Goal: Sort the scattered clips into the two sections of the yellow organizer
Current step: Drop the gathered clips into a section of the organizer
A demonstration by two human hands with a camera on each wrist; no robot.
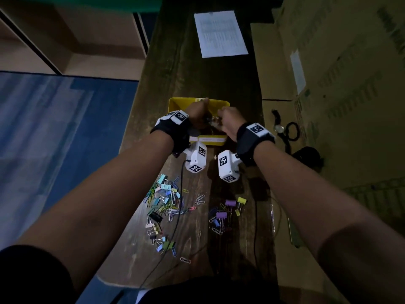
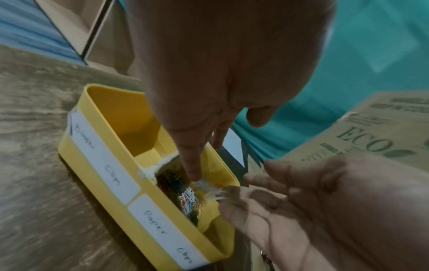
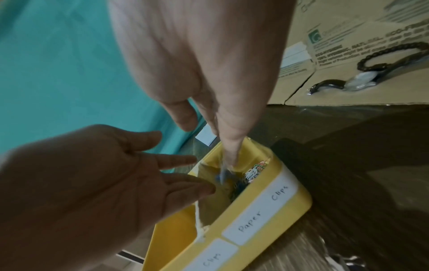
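Both hands over the yellow organizer (image 1: 175, 104) on the wooden table (image 1: 197, 73). The left hand (image 1: 197, 116) reaches down with fingers straight and relaxed, one fingertip (image 2: 194, 174) dipping into the section labelled "Paper Clips", just beside the white divider (image 2: 157, 166); it holds nothing. The right hand (image 1: 232, 121), close beside it, has its fingers extended over the same section, with blurred paper clips (image 3: 221, 174) at their tips; whether they are pinched cannot be told. Below both wrists, loose clips (image 1: 166, 205) lie scattered on the table. To the right, cardboard (image 1: 328, 106).
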